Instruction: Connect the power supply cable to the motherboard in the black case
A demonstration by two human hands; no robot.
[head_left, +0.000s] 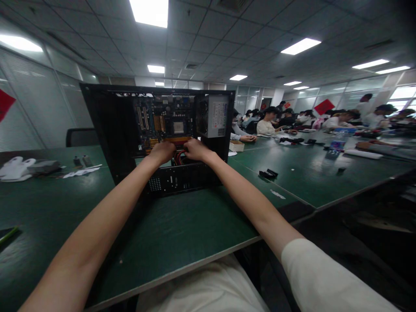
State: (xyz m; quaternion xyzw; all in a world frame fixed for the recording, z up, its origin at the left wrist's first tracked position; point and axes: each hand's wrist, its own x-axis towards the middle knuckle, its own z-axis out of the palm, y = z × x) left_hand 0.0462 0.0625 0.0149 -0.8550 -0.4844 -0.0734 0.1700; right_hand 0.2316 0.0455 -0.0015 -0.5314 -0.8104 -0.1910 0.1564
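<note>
A black computer case (103,130) stands on the table with its side open towards me. Inside it are a motherboard (169,108) with colored slots and a silver power supply (217,113) at the upper right. My left hand (163,152) reaches into the case at the left end of the orange memory slots (178,140). At their right end is my right hand (196,150). Both hands have curled fingers, and the fingertips and whatever they grip are hidden. Red and black cables (178,158) bunch just below and between the hands.
The green table (182,225) holds small black parts (268,174) and a paper scrap (277,194) at right. An open box (236,146) sits behind the case. White bags (16,168) and a grey block (45,167) lie at left. Several people (268,125) sit farther back.
</note>
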